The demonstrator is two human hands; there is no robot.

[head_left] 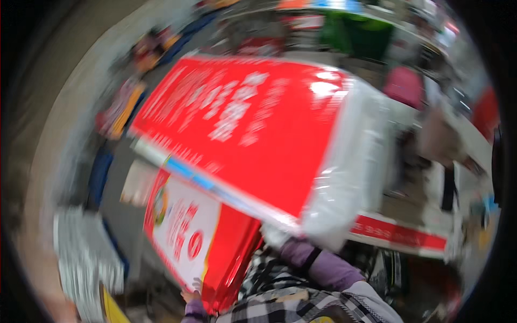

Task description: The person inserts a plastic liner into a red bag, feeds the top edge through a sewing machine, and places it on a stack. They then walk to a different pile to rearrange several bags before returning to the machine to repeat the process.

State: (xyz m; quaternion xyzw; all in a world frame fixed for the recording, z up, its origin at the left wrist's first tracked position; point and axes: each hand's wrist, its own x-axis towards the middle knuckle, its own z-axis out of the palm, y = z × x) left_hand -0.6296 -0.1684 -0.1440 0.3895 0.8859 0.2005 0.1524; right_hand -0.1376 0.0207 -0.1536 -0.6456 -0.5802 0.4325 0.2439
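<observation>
A large, flat red package with white lettering and a clear-plastic-wrapped white end fills the middle of the view, tilted and smeared by motion. Under its near left edge is a second package, red with a white panel and a round red mark. My left hand rests on the near left edge of this lower package, fingers spread. My right hand reaches to the near edge of the large package beside its white end; its fingers are hidden.
Folded grey-white cloth or sheeting lies at the left. Beyond it are colourful bundles along a dark blue edge. At the back stands a green container; a pink object is at the right, near a red-and-white strip.
</observation>
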